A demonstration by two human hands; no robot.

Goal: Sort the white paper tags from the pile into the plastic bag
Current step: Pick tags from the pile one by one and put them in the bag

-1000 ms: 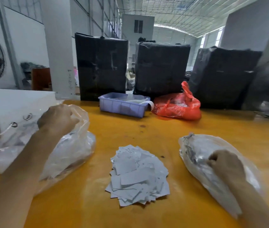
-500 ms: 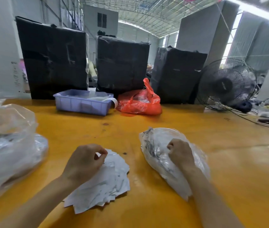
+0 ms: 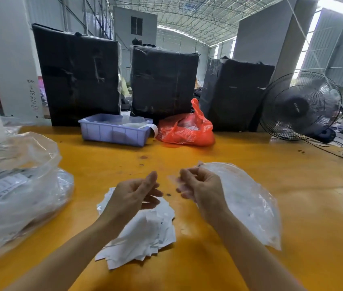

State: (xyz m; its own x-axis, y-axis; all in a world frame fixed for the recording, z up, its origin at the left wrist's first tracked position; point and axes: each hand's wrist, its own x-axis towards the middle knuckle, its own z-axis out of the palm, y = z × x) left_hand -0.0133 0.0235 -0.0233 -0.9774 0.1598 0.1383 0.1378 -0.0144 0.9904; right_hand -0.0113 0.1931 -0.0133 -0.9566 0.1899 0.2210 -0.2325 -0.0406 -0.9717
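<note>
Since half a second ago right hand (image 3: 198, 185) has lifted plastic bag (image 3: 248, 202) off bench (image 3: 292, 185), pinching its mouth; left hand (image 3: 133, 194), loosely open and holding nothing, hovers over tag pile (image 3: 145, 234) at 6 o'clock: likely opening bag, no tags visibly transferred.

- The table (image 3: 250, 164) has a smooth, glossy yellow surface with reflections.
- The tags (image 3: 145, 234) are thin, matt white paper.
- The bag (image 3: 246, 198) is clear, shiny plastic film with wrinkles.
- The big bag (image 3: 19, 185) is also clear, crinkled plastic.
- The tray (image 3: 114, 133) is matt lilac plastic.
- The red bag (image 3: 185, 131) is thin, glossy plastic.
- The fan (image 3: 298, 106) has a wire grille.
</note>
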